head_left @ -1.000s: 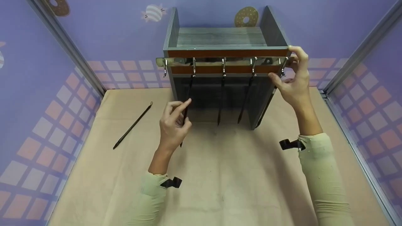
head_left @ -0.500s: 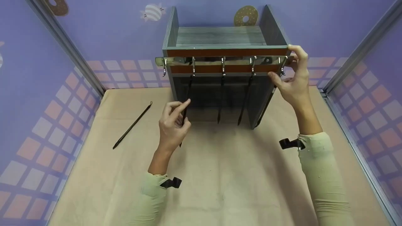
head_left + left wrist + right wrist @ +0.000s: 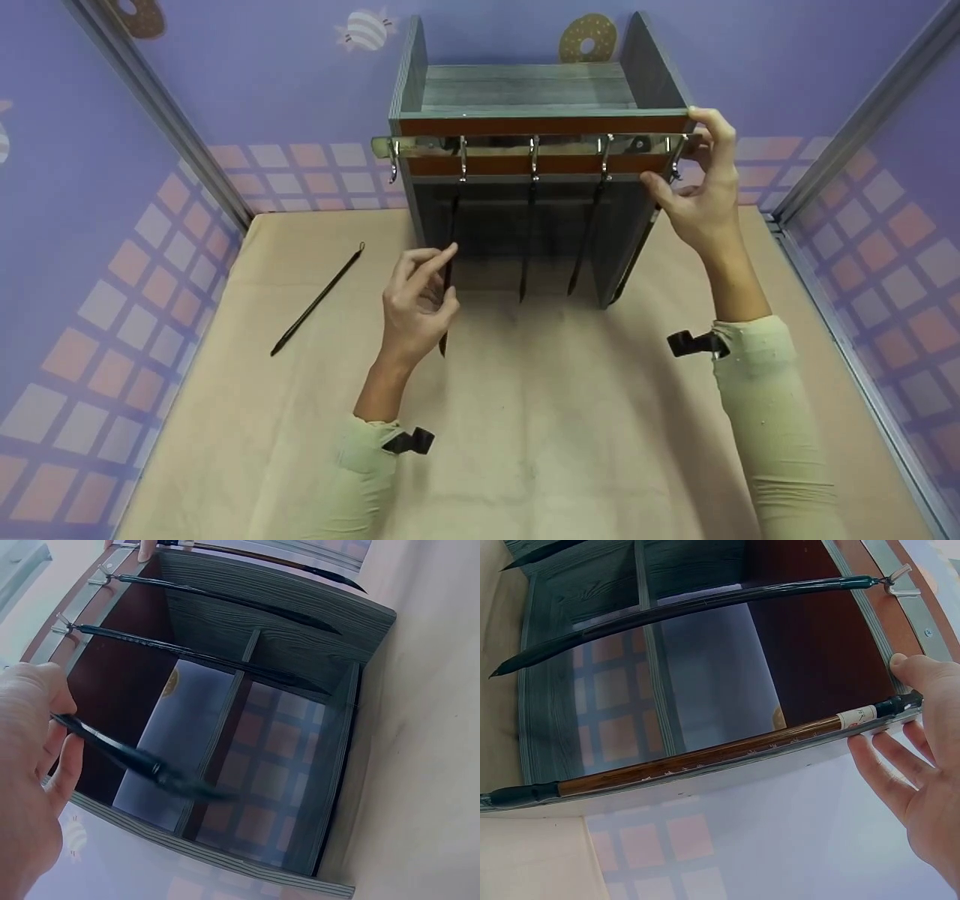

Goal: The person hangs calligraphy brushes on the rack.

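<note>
A grey wooden shelf (image 3: 525, 90) stands at the back, with a metal hook rail (image 3: 499, 146) across its orange-brown front. From its hooks hang several dark calligraphy brushes, tips down. My left hand (image 3: 414, 311) is beside the leftmost hanging brush (image 3: 448, 274), thumb and index finger apart around it. In the left wrist view the tip of that brush (image 3: 150, 765) is blurred. At the shelf's right front corner, my right hand (image 3: 709, 199) holds on, thumb in front and fingers along the side. Close to those fingers, a brown-handled brush (image 3: 705, 757) hangs along the side panel.
Another brush (image 3: 319, 300) with a hanging loop lies on the beige cloth (image 3: 525, 435), left of the shelf. Purple patterned walls (image 3: 285, 75) enclose the back and both sides.
The thumb and index finger of my left hand have parted, and the hand has moved down slightly. The lower end of its brush has swung to the right. My right hand stays put.
</note>
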Motion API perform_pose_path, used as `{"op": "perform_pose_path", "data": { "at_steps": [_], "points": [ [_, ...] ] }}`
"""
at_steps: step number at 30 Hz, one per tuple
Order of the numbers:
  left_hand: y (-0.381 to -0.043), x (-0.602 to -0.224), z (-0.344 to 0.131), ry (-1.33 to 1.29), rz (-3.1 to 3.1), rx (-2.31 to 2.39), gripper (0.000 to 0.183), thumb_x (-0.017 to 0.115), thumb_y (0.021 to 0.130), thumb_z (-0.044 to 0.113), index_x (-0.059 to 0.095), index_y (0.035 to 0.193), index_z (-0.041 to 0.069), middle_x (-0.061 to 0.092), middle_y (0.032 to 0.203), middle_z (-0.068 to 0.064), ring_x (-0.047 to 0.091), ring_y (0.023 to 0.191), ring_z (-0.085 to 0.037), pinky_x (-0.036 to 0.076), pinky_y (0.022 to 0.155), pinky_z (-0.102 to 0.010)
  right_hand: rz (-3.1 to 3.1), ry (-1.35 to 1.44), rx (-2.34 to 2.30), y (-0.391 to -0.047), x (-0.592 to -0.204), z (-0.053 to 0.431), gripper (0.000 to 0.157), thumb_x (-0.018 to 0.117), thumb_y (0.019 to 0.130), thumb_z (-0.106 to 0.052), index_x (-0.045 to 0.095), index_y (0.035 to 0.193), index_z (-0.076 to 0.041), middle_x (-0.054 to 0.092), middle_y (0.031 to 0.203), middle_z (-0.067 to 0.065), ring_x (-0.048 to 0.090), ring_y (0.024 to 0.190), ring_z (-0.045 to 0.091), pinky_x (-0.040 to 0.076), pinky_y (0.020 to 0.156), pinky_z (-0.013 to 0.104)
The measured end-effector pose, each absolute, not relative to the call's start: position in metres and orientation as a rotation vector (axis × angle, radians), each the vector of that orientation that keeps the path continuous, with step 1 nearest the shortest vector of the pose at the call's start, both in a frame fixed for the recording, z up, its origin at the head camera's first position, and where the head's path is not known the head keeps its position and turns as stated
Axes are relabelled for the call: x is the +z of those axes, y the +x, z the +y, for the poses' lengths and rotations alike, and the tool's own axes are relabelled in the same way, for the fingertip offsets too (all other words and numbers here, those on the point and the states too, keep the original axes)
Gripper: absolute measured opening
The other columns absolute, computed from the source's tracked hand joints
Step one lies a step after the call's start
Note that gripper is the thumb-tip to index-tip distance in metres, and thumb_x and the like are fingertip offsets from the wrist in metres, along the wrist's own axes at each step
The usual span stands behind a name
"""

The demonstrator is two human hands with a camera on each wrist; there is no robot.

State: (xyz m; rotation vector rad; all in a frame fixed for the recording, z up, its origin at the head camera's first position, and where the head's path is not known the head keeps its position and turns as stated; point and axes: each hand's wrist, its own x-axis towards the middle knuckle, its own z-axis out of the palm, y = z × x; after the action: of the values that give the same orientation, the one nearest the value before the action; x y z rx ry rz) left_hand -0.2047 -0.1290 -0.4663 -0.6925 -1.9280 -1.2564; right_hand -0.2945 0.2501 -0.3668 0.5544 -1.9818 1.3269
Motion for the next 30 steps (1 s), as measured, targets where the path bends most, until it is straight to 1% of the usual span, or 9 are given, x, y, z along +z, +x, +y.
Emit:
{"op": "perform_pose_path", "data": {
  "at_steps": [6, 9, 12, 15, 21, 24, 28, 30],
  "points": [
    [-0.205, -0.468, -0.129, -0.746, -1.891, -1.286, 0.057, 0.071, 0.088, -0.023, 0.074, 0.141, -0.004, 0.07, 0.122, -0.023, 0.068, 0.086, -0.026, 0.062, 0.061, -0.03, -1.985, 0.559, 1.309, -0.295, -0.367, 0.251, 0.078, 0.088, 0.096, -0.007, 0.04, 0.158, -0.001, 0.062, 0.131, -0.01, 0.067, 0.113, 0.014, 0.045, 0.053, 0.008],
    [-0.206, -0.466, -0.128, -0.766, -1.88, -1.3, 0.055, 0.071, 0.088, -0.022, 0.074, 0.141, -0.005, 0.073, 0.122, -0.023, 0.071, 0.088, -0.028, 0.064, 0.065, -0.025, -1.982, 0.561, 1.317, -0.295, -0.367, 0.252, 0.078, 0.088, 0.096, -0.007, 0.04, 0.158, -0.001, 0.062, 0.131, -0.01, 0.067, 0.113, 0.015, 0.045, 0.053, 0.008],
    [-0.207, -0.465, -0.126, -0.778, -1.886, -1.303, 0.054, 0.071, 0.088, -0.023, 0.073, 0.139, -0.007, 0.074, 0.122, -0.023, 0.074, 0.089, -0.029, 0.063, 0.069, -0.018, -1.98, 0.573, 1.314, -0.295, -0.366, 0.251, 0.078, 0.088, 0.097, -0.006, 0.04, 0.158, -0.001, 0.062, 0.132, -0.009, 0.067, 0.113, 0.015, 0.045, 0.052, 0.008],
    [-0.207, -0.465, -0.124, -0.796, -1.896, -1.329, 0.053, 0.071, 0.088, -0.024, 0.072, 0.14, -0.009, 0.074, 0.123, -0.023, 0.076, 0.091, -0.031, 0.062, 0.072, -0.015, -1.98, 0.585, 1.296, -0.296, -0.366, 0.252, 0.078, 0.087, 0.097, -0.006, 0.04, 0.158, 0.0, 0.062, 0.133, -0.009, 0.066, 0.113, 0.014, 0.044, 0.053, 0.008],
    [-0.211, -0.464, -0.121, -0.822, -1.908, -1.408, 0.052, 0.069, 0.089, -0.023, 0.071, 0.14, -0.01, 0.076, 0.124, -0.023, 0.078, 0.098, -0.027, 0.06, 0.07, -0.015, -1.981, 0.581, 1.289, -0.296, -0.367, 0.253, 0.077, 0.087, 0.098, -0.008, 0.039, 0.158, 0.0, 0.062, 0.131, -0.008, 0.066, 0.112, 0.015, 0.043, 0.053, 0.009],
    [-0.213, -0.463, -0.12, -0.833, -1.906, -1.439, 0.052, 0.069, 0.09, -0.023, 0.071, 0.14, -0.009, 0.077, 0.124, -0.023, 0.078, 0.098, -0.025, 0.057, 0.069, -0.015, -1.983, 0.575, 1.305, -0.296, -0.367, 0.253, 0.077, 0.087, 0.098, -0.009, 0.039, 0.158, -0.001, 0.063, 0.131, -0.008, 0.067, 0.113, 0.015, 0.044, 0.052, 0.009],
    [-0.216, -0.463, -0.119, -0.849, -1.905, -1.48, 0.051, 0.069, 0.091, -0.021, 0.07, 0.141, -0.01, 0.077, 0.126, -0.023, 0.077, 0.1, -0.024, 0.057, 0.071, -0.014, -1.978, 0.582, 1.3, -0.297, -0.367, 0.253, 0.077, 0.086, 0.098, -0.009, 0.039, 0.158, 0.0, 0.063, 0.133, -0.01, 0.067, 0.114, 0.016, 0.044, 0.052, 0.01],
    [-0.217, -0.463, -0.119, -0.848, -1.908, -1.502, 0.05, 0.069, 0.092, -0.02, 0.069, 0.141, -0.011, 0.077, 0.126, -0.023, 0.077, 0.103, -0.02, 0.057, 0.071, -0.013, -1.975, 0.584, 1.296, -0.297, -0.368, 0.252, 0.076, 0.086, 0.098, -0.009, 0.04, 0.158, 0.0, 0.063, 0.133, -0.01, 0.067, 0.114, 0.016, 0.044, 0.053, 0.01]
  ]
}}
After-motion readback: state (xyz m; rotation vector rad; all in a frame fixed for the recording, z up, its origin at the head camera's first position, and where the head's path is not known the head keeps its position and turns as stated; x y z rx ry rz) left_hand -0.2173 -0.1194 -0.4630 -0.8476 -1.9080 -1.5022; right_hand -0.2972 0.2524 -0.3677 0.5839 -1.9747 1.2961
